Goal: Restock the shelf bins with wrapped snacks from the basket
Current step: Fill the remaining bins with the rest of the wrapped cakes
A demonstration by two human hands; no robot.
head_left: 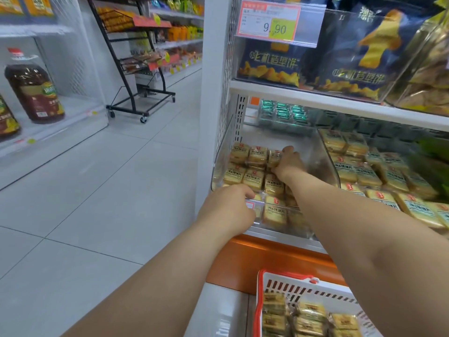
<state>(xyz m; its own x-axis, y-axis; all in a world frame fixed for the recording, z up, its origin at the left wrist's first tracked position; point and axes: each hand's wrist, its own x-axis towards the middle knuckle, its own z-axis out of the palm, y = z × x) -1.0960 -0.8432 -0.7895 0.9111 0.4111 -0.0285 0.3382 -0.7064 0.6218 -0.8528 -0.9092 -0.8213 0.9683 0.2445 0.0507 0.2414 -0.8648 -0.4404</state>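
A clear plastic shelf bin point(323, 152) holds several yellow wrapped snacks point(252, 180) in rows. My right hand point(288, 164) reaches deep into the bin and its fingers curl round a wrapped snack point(274, 158) in the back row. My left hand point(228, 207) rests at the bin's front lip with fingers curled over the edge. At the bottom right stands a white basket point(286, 285) with a red handle, and more of the same wrapped snacks point(308, 314) lie in it.
A neighbouring bin point(379, 176) to the right is full of similar snacks. Dark blue chip bags point(345, 57) fill the shelf above, under a price tag point(269, 21). A black wheeled rack point(138, 69) and oil bottles point(34, 91) stand across the tiled aisle.
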